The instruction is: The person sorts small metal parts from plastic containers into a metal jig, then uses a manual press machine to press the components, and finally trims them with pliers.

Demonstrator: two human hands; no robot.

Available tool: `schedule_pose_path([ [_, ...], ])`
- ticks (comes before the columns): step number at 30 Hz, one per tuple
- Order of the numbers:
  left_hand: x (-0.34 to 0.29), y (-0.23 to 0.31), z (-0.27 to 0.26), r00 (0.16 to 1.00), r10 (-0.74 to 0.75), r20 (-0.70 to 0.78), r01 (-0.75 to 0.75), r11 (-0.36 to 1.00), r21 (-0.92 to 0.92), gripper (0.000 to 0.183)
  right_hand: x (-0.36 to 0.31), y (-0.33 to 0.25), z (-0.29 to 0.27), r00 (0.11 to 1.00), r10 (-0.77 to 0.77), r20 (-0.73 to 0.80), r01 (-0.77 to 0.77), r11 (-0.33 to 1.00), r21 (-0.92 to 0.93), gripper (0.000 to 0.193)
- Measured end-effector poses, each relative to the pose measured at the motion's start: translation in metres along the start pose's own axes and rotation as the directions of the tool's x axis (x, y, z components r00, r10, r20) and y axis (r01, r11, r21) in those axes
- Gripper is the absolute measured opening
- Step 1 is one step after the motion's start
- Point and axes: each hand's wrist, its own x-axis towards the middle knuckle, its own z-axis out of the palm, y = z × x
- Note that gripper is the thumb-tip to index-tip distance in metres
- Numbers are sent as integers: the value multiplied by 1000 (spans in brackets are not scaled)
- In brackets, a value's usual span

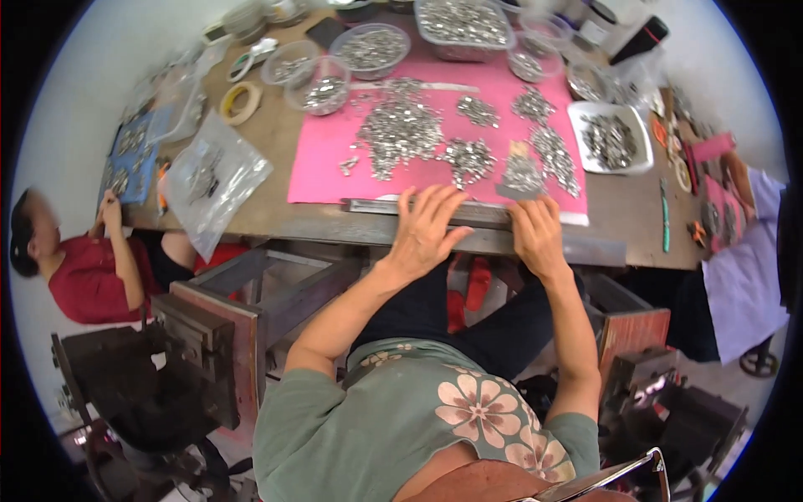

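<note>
A long, narrow metal bar (435,211) lies along the near edge of the worktop (276,151), just in front of the near border of a pink mat (326,159). It looks stiff and fairly heavy, with a smooth, probably slippery surface, so it would likely handle best taken flat from above or gripped at both ends rather than pinched in the middle.

The left hand (425,230) rests on the bar's middle stretch, fingers spread flat, pressing rather than closing round it. The right hand (535,234) sits at the bar's right end, fingers bent down over it; whether it truly grips the bar or only rests there I cannot tell.

Beyond the bar, the pink mat carries loose heaps of small shiny metal parts (401,134), light and easily scattered. Past the mat's far edge stand clear plastic tubs (372,48) filled with more of the same. A white tray (615,138) of parts sits near the right edge of the worktop. Toward the left edge lie a clear plastic bag (219,177) and a roll of tape (242,102). Another person in a red top (88,280) sits at the left end of the worktop.
</note>
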Motion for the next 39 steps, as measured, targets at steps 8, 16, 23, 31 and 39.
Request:
schedule_pose_path([
  [8, -7, -75, -58, 928, -247, -279, 260, 965, 13, 30, 19, 28, -17, 992, -41, -116, 33, 997, -72, 20],
  [16, -3, -117, -73, 921, -345, -181, 380, 899, 219, 36, 43, 159, -52, 843, 358, -401, -480, 838, -261, 15],
  [23, -7, -138, -69, 961, -247, -125, 267, 945, 188, 34, -30, 114, -45, 865, 268, -424, -389, 892, -230, 26],
  [31, -2, -145, -72, 952, -268, -151, 292, 941, 171, 15, -150, 197, -90, 478, 706, -523, -838, 545, -32, 27],
  [39, 12, -120, -80, 854, -518, -36, 416, 724, -551, 13, -206, 310, -143, 271, 732, -625, -962, 210, -171, 41],
])
